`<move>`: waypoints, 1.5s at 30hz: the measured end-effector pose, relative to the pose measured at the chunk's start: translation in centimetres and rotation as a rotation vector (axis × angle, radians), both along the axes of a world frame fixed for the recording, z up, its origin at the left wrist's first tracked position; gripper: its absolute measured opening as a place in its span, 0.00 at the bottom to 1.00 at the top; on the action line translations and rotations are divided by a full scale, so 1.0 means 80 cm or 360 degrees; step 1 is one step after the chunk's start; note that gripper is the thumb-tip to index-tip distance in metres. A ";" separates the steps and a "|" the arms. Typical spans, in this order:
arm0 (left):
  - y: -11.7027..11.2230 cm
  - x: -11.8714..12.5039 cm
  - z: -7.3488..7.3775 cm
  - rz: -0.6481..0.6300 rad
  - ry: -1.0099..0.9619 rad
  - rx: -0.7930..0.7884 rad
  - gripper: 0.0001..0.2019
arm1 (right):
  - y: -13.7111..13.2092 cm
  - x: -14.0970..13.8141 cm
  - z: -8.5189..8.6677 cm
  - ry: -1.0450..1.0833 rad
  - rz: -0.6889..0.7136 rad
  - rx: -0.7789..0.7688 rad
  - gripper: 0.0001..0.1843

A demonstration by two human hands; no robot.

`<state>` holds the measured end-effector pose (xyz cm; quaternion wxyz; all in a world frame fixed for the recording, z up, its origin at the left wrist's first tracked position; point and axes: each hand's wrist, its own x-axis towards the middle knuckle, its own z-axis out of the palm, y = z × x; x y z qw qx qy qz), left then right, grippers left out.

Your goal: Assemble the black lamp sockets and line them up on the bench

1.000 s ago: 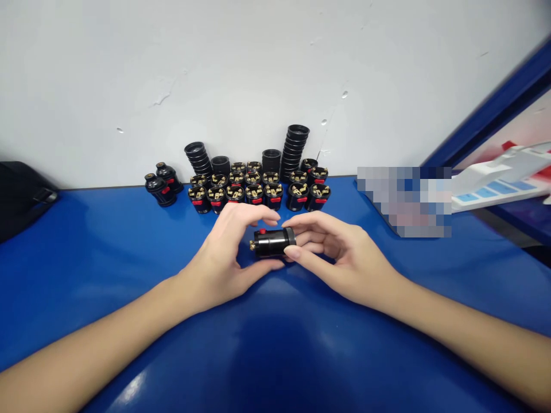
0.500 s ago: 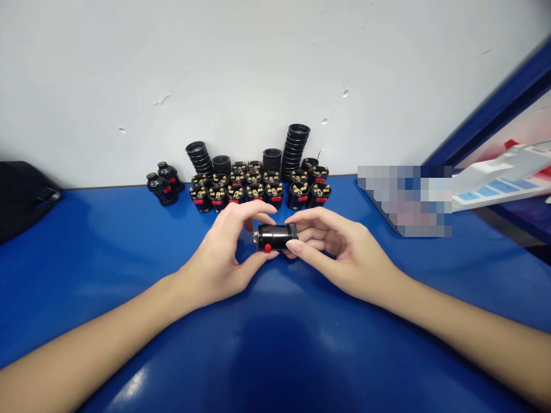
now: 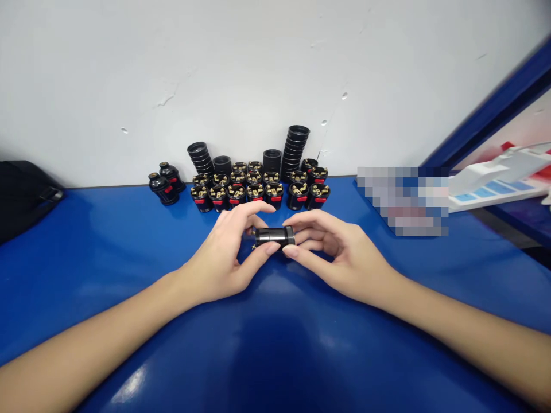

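Observation:
A black lamp socket lies sideways between my hands, above the blue tabletop. Brass contacts stick out of its left end, and a ribbed black ring sits around its right end. My left hand grips the socket's body, thumb pressed on the near side; the index finger arches over it. Fingers of my right hand close on the ribbed ring from the right. The socket's red switch is out of sight. Just beyond my hands, several lamp sockets stand upright in rows, brass contacts up and red switches facing me.
Stacked black rings and a shorter ring stack rise behind the sockets, by the white wall. Two capped lamp sockets stand at the left. A black bag lies far left; a pixelated flat object is at the right.
The socket has turned about its long axis, so the red switch that faced me is now hidden. My left thumb has moved up onto the body. Both hands stay in nearly the same place.

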<state>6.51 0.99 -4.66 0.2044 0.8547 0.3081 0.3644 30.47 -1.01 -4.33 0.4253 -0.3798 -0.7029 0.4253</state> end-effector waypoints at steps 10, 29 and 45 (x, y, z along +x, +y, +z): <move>0.003 0.002 -0.002 0.0057 0.0027 0.0155 0.33 | -0.001 -0.001 0.001 0.0028 0.0019 -0.0005 0.14; 0.003 0.000 -0.002 -0.0034 0.0047 0.0238 0.39 | 0.000 0.001 0.002 0.0037 0.0061 -0.0034 0.12; 0.007 0.001 -0.007 -0.0006 0.0009 0.0510 0.37 | 0.000 0.000 0.000 0.0049 0.0080 -0.0026 0.14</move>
